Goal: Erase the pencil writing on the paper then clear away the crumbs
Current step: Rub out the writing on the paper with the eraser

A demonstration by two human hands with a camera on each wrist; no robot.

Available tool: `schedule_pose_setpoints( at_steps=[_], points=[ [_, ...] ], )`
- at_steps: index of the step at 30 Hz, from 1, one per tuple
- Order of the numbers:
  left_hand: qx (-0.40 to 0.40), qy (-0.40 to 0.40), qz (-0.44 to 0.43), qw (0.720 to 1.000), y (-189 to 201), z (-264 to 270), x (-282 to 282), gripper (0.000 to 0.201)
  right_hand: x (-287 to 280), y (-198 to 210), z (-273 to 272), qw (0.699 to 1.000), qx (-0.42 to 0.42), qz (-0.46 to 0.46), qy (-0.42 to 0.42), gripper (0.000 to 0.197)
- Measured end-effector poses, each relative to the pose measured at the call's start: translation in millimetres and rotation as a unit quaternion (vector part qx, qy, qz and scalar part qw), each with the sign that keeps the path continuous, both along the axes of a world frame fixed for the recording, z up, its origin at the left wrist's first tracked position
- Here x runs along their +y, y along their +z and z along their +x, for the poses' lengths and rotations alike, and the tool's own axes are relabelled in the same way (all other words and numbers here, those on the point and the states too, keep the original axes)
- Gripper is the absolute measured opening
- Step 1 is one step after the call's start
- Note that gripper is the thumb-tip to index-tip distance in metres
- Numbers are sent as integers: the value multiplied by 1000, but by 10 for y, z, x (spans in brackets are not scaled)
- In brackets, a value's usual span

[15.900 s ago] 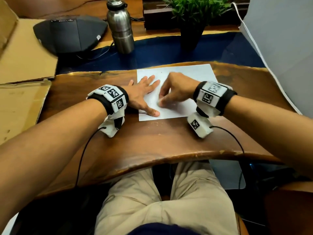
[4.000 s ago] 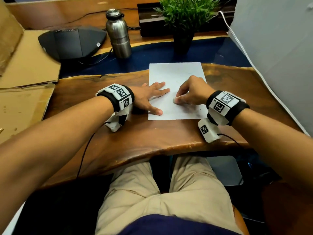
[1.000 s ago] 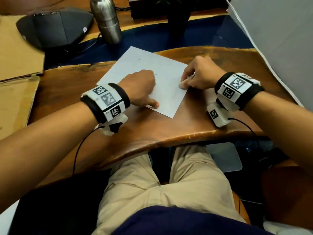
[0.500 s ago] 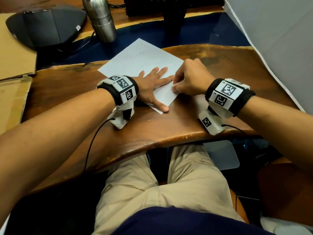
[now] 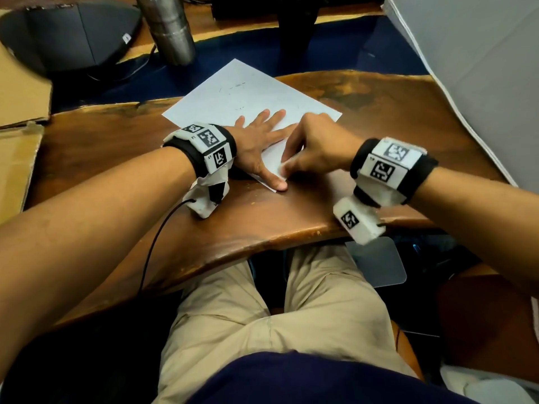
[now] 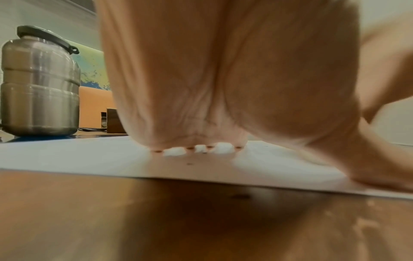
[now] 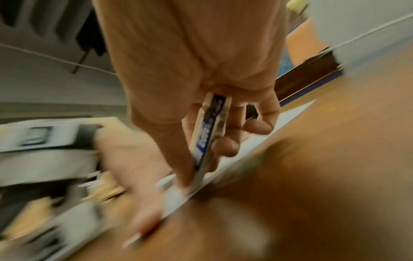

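A white sheet of paper lies turned at an angle on the wooden desk, with faint pencil marks near its far end. My left hand lies flat on the sheet, fingers straight, thumb at the near corner; in the left wrist view the palm presses the paper. My right hand pinches a white eraser in a blue-and-white sleeve and holds its tip on the paper near the corner, beside the left thumb. The right wrist view is blurred.
A steel bottle stands behind the paper on a dark blue strip. A dark grey device sits at the back left, cardboard at the left. A white panel borders the right side. Small specks dot the desk by the corner.
The paper was turned to a diagonal and now stays put. My left hand went from a fist to lying flat on it. The right hand moved the eraser toward the near corner.
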State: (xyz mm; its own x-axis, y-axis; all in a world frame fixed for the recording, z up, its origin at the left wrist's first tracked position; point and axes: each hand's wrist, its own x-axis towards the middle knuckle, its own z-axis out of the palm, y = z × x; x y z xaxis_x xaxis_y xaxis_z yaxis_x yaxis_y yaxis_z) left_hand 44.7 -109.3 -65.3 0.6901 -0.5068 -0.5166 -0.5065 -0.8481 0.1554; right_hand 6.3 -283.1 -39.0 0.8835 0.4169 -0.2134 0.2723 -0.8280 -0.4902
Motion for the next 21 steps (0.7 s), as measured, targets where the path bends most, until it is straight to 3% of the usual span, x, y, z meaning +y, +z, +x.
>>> schedule_pose_setpoints(
  at_steps=[3, 8, 13, 18, 21],
  points=[
    [-3, 4, 8, 1000, 4, -6, -13, 134, -156, 63, 234, 996, -8, 21, -86, 15],
    [-3, 3, 12, 1000, 19, -1, -9, 137, 103, -47, -31, 1000, -11, -5, 8, 13],
    [-5, 7, 22, 1000, 34, -18, -32, 138, -132, 54, 274, 994, 3, 24, -109, 16],
    [-5, 2, 18, 1000, 9, 1, -17, 139, 140, -26, -32, 1000, -7, -13, 4, 12],
    [-5, 8, 18, 1000, 8, -12, -27, 143, -18, 46, 174, 998, 15, 4, -58, 15]
  ],
)
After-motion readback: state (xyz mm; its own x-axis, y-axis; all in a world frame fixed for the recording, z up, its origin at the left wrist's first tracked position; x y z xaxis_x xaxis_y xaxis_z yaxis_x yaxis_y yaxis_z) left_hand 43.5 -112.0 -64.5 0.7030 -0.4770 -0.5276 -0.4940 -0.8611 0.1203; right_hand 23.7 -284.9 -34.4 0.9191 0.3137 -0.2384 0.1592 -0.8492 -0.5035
